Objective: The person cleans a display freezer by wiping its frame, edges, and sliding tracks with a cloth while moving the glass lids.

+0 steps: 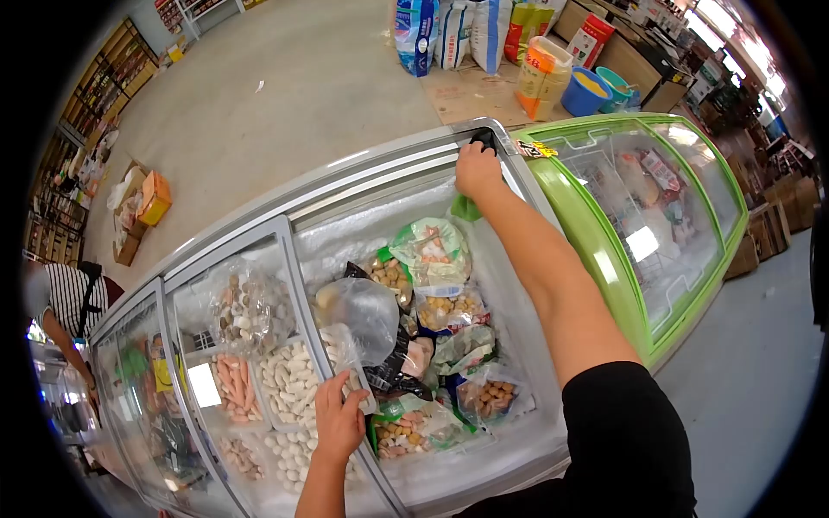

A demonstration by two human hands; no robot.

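Under my 2 grips (339, 419) (478, 173) I count 1 silver freezer (345, 186); right of them, 1 green freezer (596, 259) and 2 buckets (577, 104) (617, 102).

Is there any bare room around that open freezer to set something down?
Outside, the concrete floor between the orange box and standing sacks looks open. Inside the freezer, a frosty band between the bagged food and far rail might allow reaching. That food crowds the middle.

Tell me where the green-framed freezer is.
In the head view, the green-framed freezer stands at the right, beside the end of the grey-framed freezer where the right hand is.
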